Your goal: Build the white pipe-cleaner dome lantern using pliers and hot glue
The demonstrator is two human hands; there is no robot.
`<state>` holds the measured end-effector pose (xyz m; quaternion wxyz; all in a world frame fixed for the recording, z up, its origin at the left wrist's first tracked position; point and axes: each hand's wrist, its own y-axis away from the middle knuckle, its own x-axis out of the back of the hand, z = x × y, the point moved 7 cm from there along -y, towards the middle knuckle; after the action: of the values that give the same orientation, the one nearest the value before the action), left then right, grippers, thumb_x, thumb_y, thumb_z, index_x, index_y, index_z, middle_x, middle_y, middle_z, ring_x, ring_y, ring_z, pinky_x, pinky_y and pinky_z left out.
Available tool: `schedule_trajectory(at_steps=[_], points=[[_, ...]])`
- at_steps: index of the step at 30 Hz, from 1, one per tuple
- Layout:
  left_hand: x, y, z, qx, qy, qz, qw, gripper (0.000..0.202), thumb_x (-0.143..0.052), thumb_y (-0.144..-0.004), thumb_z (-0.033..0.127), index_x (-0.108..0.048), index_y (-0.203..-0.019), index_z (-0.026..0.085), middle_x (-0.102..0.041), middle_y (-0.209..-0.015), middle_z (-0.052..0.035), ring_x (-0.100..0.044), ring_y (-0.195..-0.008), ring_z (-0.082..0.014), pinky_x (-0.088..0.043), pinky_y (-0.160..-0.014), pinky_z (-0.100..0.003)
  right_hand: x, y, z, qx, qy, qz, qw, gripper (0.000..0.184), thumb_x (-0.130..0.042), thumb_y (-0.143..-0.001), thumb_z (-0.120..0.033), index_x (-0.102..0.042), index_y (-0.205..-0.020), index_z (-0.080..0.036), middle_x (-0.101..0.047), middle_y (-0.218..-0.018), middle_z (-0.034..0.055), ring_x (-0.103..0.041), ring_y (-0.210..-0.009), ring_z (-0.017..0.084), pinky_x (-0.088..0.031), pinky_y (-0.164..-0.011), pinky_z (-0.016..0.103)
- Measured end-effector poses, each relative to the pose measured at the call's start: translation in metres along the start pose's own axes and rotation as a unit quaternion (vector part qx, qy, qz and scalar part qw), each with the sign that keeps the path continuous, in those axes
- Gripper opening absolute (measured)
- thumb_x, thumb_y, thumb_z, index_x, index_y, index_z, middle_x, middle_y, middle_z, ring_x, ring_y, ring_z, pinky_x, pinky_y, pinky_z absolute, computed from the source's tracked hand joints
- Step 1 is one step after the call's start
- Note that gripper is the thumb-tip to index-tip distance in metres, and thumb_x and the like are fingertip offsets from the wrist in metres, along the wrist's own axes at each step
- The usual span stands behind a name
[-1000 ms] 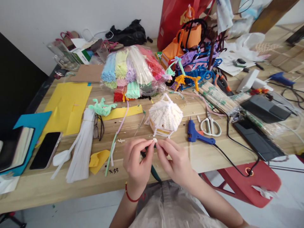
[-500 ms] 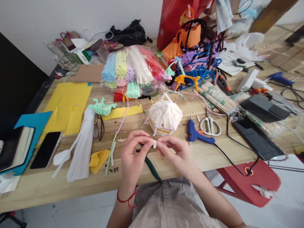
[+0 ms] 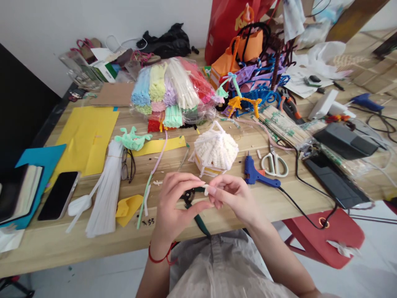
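Observation:
My left hand (image 3: 174, 205) and my right hand (image 3: 231, 196) meet over the table's near edge, fingertips pinched together on a small white fuzzy piece (image 3: 206, 189). It is too small to name further. Under the hands lie dark pliers with green handles (image 3: 194, 207). Just behind them stands a white woven pipe-cleaner basket (image 3: 216, 151) on a yellow base. A red cord circles my left wrist.
Blue glue gun (image 3: 254, 175) with black cord and white scissors (image 3: 274, 164) lie to the right. Bag of coloured pipe cleaners (image 3: 172, 93) behind. White pipe-cleaner bundle (image 3: 107, 190), black phone (image 3: 59, 195), yellow paper (image 3: 87, 138) on the left. Red stool (image 3: 328, 238) at lower right.
Both hands rose slightly and turned while keeping the pinch on the white piece. The left hand rotated palm inward, uncovering the pliers' head beneath.

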<state>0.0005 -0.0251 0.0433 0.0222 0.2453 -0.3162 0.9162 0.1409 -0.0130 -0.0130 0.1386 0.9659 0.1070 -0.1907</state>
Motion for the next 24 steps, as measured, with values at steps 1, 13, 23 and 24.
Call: schedule_trajectory(at_steps=[1, 13, 23, 24], points=[[0.001, 0.000, 0.001, -0.007, -0.010, 0.008, 1.000, 0.021, -0.078, -0.082, 0.030, -0.068, -0.099, 0.025, -0.070, -0.096, -0.0018, -0.063, -0.092, -0.0183, -0.050, -0.085, -0.035, 0.000, 0.000, -0.001, 0.005, 0.000, 0.000, 1.000, 0.027, -0.083, -0.073, -0.038, -0.069, -0.072, -0.016, -0.065, -0.055, -0.0015, -0.053, -0.043, 0.006, -0.046, -0.044, 0.019], [0.001, 0.000, 0.010, -0.055, -0.134, 0.020, 0.989, 0.013, -0.069, -0.088, 0.019, -0.069, -0.099, 0.026, -0.073, -0.090, -0.0003, -0.060, -0.087, -0.0183, -0.045, -0.083, -0.037, 0.004, 0.002, -0.003, 0.052, -0.003, 0.016, 0.999, 0.020, -0.081, -0.077, -0.034, -0.069, -0.078, -0.018, -0.069, -0.064, -0.0010, -0.061, -0.052, 0.009, -0.052, -0.052, 0.021], [-0.001, -0.001, 0.024, -0.129, -0.221, 0.006, 0.967, 0.015, -0.069, -0.088, 0.014, -0.069, -0.101, 0.020, -0.076, -0.093, -0.0036, -0.060, -0.092, -0.0200, -0.046, -0.086, -0.037, 0.007, 0.002, -0.010, 0.072, 0.017, 0.020, 0.997, 0.018, -0.081, -0.077, -0.033, -0.071, -0.082, -0.018, -0.074, -0.070, 0.0002, -0.072, -0.065, 0.013, -0.055, -0.058, 0.022], [-0.002, 0.000, 0.027, -0.157, -0.244, 0.001, 0.957, 0.017, -0.069, -0.088, 0.013, -0.069, -0.104, 0.018, -0.076, -0.095, -0.0042, -0.060, -0.093, -0.0204, -0.046, -0.087, -0.037, 0.008, 0.001, -0.009, 0.068, 0.022, 0.023, 0.997, 0.018, -0.081, -0.077, -0.033, -0.072, -0.081, -0.018, -0.074, -0.069, 0.0003, -0.072, -0.064, 0.014, -0.055, -0.058, 0.022]])
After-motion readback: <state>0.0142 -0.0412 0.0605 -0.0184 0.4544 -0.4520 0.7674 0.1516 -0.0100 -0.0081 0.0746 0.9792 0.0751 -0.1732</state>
